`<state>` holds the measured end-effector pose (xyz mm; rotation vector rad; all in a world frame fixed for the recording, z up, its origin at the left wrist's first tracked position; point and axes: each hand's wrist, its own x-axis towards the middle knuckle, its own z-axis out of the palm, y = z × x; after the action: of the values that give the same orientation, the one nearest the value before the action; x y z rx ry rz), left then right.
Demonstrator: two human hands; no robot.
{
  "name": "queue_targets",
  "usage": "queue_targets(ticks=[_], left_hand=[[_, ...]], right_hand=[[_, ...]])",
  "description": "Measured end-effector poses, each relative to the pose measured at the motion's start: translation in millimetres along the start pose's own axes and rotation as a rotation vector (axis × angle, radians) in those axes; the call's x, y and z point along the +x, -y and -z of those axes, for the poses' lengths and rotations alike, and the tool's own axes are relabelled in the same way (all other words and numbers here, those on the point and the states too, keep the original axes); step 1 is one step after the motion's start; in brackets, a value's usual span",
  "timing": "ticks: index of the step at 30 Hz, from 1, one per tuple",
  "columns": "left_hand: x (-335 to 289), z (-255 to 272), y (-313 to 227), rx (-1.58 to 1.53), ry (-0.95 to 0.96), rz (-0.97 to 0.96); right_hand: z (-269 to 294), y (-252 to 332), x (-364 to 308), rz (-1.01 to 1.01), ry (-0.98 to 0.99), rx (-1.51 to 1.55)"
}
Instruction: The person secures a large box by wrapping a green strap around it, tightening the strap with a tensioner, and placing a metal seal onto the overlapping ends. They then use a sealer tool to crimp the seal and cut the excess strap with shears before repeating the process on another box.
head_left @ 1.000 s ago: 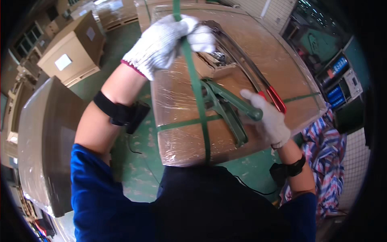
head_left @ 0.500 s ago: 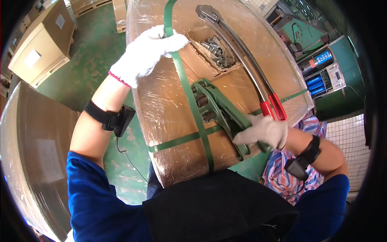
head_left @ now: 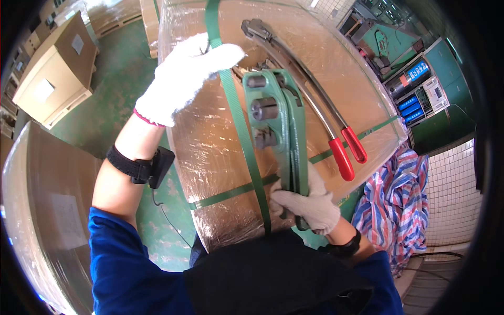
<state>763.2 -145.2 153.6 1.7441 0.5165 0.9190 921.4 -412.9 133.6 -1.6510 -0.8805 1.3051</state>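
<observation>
In a white glove, my left hand [head_left: 178, 81] grips a green strap [head_left: 239, 110] near the far left of a film-wrapped carton [head_left: 210, 142]. My gloved right hand [head_left: 310, 207] is closed round the handles of a green strapping tensioner [head_left: 291, 126], lifted over the carton just right of the strap. Its metal rollers face the strap, apart from it. Beyond lies a long crimping tool [head_left: 294, 65] with red grips, on the carton top. Behind the tensioner, a small open box of metal strap seals [head_left: 257, 67] is mostly hidden.
A second green strap [head_left: 226, 195] crosses the carton sideways. More cartons [head_left: 50, 73] stand on pallets at left. A striped woven sheet [head_left: 391, 199] lies bunched at right, below a green workbench [head_left: 446, 68] with equipment. A cable [head_left: 168, 215] hangs by my left arm.
My right hand has raised the tensioner off the carton, turned it more upright and brought it closer to my body and left. My left hand keeps hold of the strap.
</observation>
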Motion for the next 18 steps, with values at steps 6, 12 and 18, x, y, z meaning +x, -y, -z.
queue_targets(ticks=[6,12,18], left_hand=[[-5,-6,-28,0.108,-0.036,-0.045],[-12,-12,-35,-0.009,-0.138,-0.046],[-8,-20,-36,-0.037,-0.094,-0.016]], right_hand=[[-6,-6,3,0.154,0.071,0.086],[-4,-13,8,0.291,0.067,-0.014],[-12,-14,13,0.313,0.028,-0.204]])
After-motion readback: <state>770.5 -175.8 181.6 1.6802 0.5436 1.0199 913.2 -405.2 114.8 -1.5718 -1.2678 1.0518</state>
